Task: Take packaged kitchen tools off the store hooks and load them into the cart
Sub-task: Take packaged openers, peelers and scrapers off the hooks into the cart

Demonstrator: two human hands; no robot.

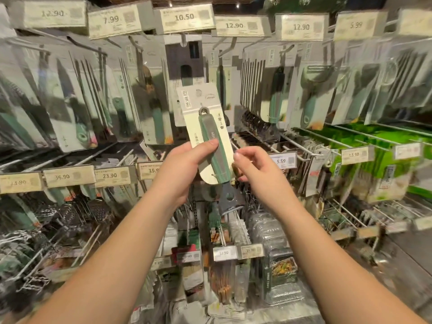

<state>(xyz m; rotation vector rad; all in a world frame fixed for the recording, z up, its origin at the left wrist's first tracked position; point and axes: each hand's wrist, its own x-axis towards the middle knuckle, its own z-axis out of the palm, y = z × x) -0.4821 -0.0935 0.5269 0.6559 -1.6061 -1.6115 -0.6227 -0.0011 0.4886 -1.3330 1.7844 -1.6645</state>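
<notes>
place: store wall of hooks point(304, 148), price tags point(109, 175) all over
pulled off: one green-handled tool pack point(211, 146)
left hand point(184, 164): gripping that pack
right hand point(251, 167): beside it, loosely curled, holding nothing

The left hand point(184, 169) grips a carded green-handled kitchen tool point(211, 141) before the hook racks point(304, 146); the right hand point(253, 167), fingers loosely curled, hovers just beside its right edge.
</notes>
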